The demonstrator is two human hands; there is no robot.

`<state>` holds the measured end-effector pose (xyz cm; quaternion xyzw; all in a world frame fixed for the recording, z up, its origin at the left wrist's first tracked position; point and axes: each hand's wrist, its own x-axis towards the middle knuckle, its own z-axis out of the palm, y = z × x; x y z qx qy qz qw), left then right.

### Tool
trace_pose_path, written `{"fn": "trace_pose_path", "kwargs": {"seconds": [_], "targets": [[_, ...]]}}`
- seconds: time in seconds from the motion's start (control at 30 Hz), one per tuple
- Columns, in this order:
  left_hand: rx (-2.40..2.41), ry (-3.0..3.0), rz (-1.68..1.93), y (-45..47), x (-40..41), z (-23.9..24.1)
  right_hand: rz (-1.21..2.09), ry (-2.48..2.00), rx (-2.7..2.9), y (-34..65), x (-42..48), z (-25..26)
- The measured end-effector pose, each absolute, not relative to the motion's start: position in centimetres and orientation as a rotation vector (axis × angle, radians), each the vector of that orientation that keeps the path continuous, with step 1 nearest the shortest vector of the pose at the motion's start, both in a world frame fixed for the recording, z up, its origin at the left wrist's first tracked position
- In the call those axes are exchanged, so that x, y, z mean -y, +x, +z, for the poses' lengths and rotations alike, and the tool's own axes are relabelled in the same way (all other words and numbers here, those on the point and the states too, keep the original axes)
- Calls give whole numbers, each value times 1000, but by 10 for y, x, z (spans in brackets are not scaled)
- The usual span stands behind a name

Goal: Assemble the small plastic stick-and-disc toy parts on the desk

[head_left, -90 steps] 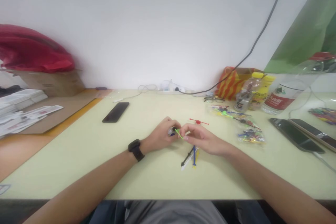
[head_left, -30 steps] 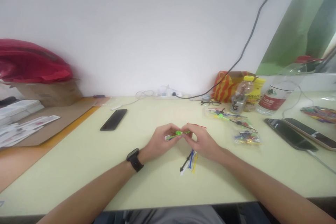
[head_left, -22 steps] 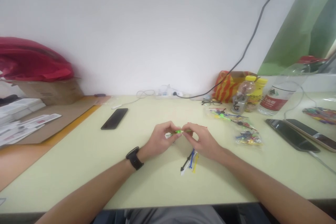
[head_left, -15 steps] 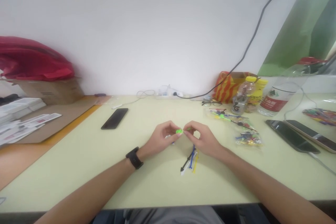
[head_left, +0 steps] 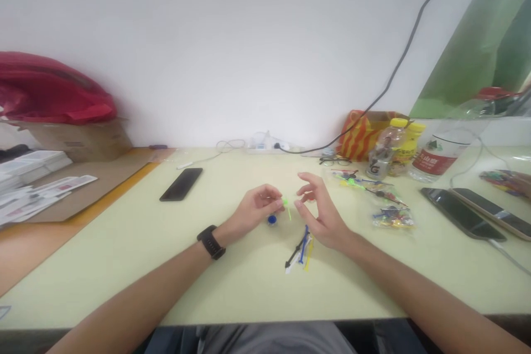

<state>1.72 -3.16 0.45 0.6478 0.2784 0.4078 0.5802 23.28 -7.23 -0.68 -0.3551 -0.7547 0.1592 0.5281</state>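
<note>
My left hand (head_left: 255,211), with a black watch (head_left: 211,241) on its wrist, pinches a small green plastic pin (head_left: 286,206) that points down. A blue round piece (head_left: 272,219) sits just under that hand's fingers. My right hand (head_left: 319,211) hovers a little to the right with fingers spread and nothing in them. A small heap of black, blue, yellow and white plastic sticks (head_left: 301,249) lies on the pale yellow table (head_left: 232,271) below my right hand.
A black phone (head_left: 181,183) lies at the left. Clear bags of coloured plastic pieces (head_left: 390,213), glasses (head_left: 335,161), bottles (head_left: 381,156) and two more phones (head_left: 462,212) sit at the right. A power strip (head_left: 265,147) with cables runs along the wall.
My right hand has let go of the green pin and opened, moving slightly right. My left hand keeps the pin, now turned to point down. The blue round piece now shows.
</note>
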Motion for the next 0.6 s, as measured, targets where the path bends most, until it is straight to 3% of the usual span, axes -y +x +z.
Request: {"fn": "trace_pose_path", "kwargs": {"seconds": [0.1, 0.3, 0.6], "targets": [[-639, 1511, 951, 17, 32, 5, 435, -844, 1800, 233, 72, -10], [-660, 1527, 950, 16, 30, 2, 872, -981, 1625, 241, 67, -8], [-650, 1504, 908, 19, 36, 6, 879, -838, 1716, 232, 68, -6]]}}
